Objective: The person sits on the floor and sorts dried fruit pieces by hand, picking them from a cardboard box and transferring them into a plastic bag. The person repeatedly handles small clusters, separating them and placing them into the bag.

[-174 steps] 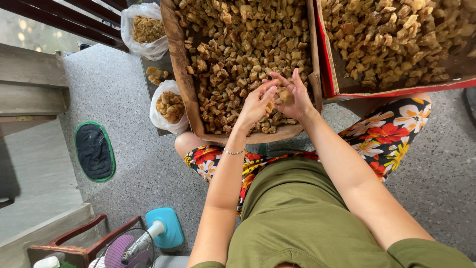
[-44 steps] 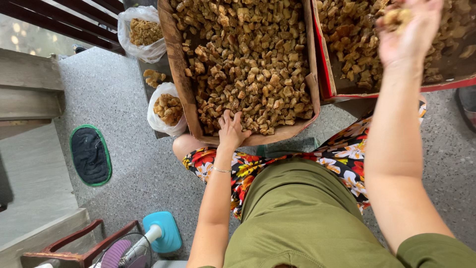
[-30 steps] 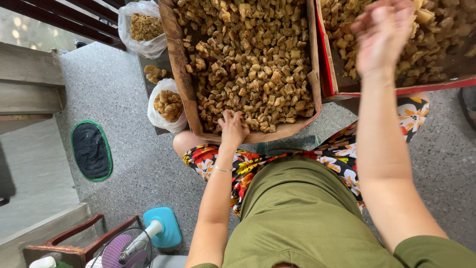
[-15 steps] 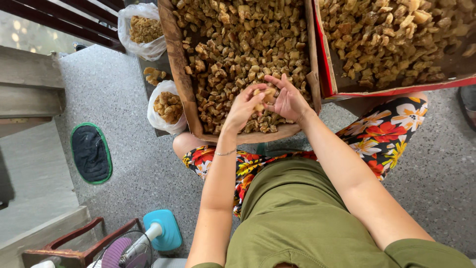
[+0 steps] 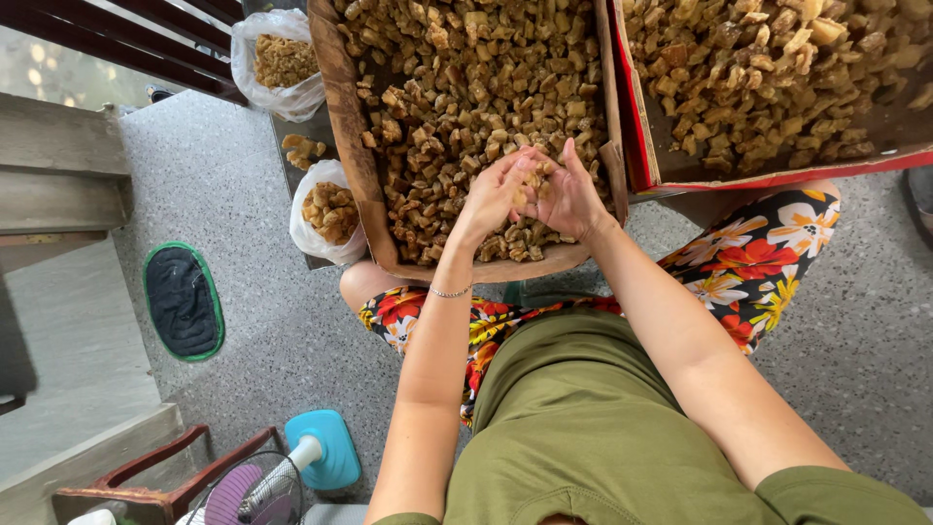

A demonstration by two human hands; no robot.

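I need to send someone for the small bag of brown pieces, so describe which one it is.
Start at the wooden tray heaped with brown chunks, where both hands meet. Against its left edge, near the person's knee, sits the small white plastic bag with its top open. The bigger bag lies farther away by the railing.

– How is the light?
– Soft, even daylight, brightest at the upper left corner; shadows on the speckled floor (image 5: pixel 855 321) are faint.
– Sharpness?
– Mostly crisp. Wide-angle bending shows at the edges, and there is no glare.
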